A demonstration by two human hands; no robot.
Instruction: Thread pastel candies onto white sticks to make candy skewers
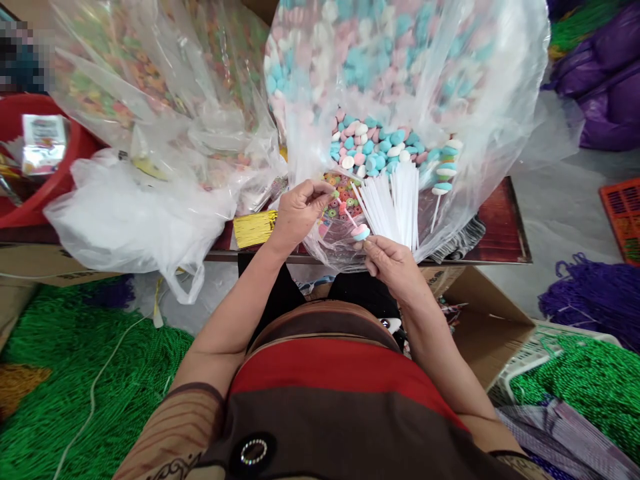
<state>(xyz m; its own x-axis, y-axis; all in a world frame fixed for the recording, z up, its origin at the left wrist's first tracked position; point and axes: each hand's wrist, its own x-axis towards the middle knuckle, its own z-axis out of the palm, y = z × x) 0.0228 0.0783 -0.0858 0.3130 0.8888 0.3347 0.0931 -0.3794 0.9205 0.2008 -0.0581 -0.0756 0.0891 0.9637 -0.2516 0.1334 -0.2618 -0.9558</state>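
Note:
My right hand (393, 259) pinches the lower end of a thin stick (352, 219) over the front edge of the table. A pink-and-blue rounded candy piece (361, 232) sits on the stick just above those fingers, and a red ring piece (343, 207) is farther up. At the stick's upper tip, my left hand (301, 212) holds a small green ring piece (335, 194) between thumb and forefinger. Beneath lie loose coloured rings (332, 212). White sticks (400, 205) are fanned out to the right, beside a threaded skewer (445, 167) of stacked pieces.
Behind is a big clear bag (370, 60) of pink, blue and white pieces, some spilled out. Bags of coloured rings (150, 73), a white plastic bag (135, 207), yellow ties (253, 229) and a red tub (80, 153) stand left. A cardboard box (485, 327) is below right.

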